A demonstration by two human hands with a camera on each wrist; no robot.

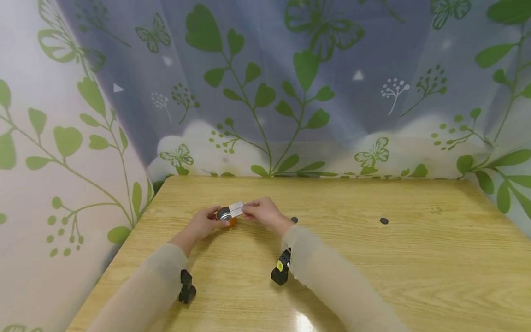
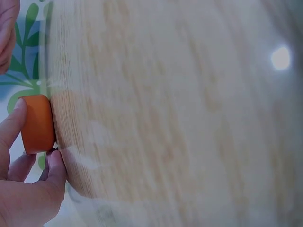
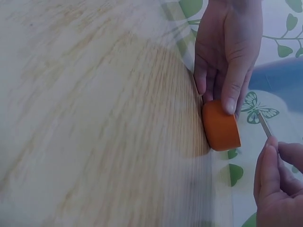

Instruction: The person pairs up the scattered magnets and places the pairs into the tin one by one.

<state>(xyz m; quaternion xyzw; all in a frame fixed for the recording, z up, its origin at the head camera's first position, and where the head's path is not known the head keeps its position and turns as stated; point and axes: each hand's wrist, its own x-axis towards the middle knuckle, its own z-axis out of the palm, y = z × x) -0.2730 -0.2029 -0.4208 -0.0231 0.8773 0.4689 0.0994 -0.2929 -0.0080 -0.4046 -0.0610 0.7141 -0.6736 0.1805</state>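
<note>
My left hand [image 1: 204, 223] grips a small round orange bowl [image 1: 233, 223] with a shiny silver inside, at the left of the table. Its thumb lies on the rim and its fingers go round the far side, as the left wrist view shows with the orange wall [image 2: 39, 124]. Between thumb and fingers my right hand [image 1: 265, 213] pinches a flat whitish card [image 1: 236, 209] with a dark line across it. The card's left end overlaps the bowl's rim in the head view. Seen edge-on in the right wrist view, the card [image 3: 265, 126] is a thin strip above the bowl's opening.
A dark round disc [image 1: 294, 220] lies on the wooden table [image 1: 340, 258] just beyond my right wrist, partly covered by it. Another dark disc [image 1: 384, 221] lies further right. A leaf-patterned curtain [image 1: 265, 152] hangs along the table's back edge and left side.
</note>
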